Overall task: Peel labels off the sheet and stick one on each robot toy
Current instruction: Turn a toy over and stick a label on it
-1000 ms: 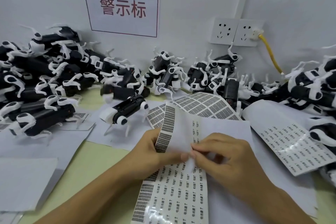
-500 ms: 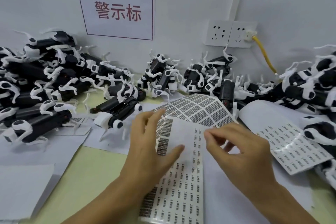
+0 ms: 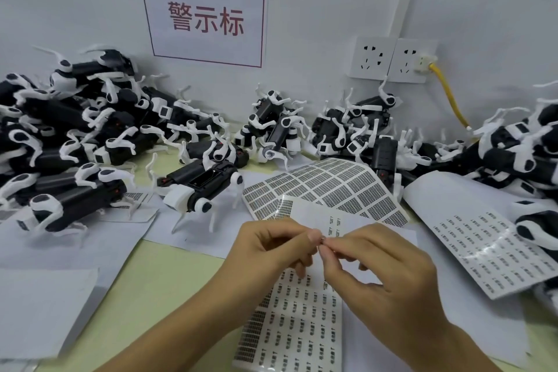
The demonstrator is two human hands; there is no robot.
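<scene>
Small label pinched between fingertips of left hand and right hand, above label sheet. Step judged: label freed. Next: sticking on nearest robot toy, beyond sheet.

I'm at a small toy-assembly workshop station: heaps of identical robot toys crowd my desk among label sheets, under a printed wall sign.

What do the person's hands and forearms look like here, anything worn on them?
Both the left hand and right hand are bare: no gloves, rings, watch or bands visible. Forearms are uncovered to the frame edge, with no sleeves in view. Fingernails look short and unpainted.
</scene>
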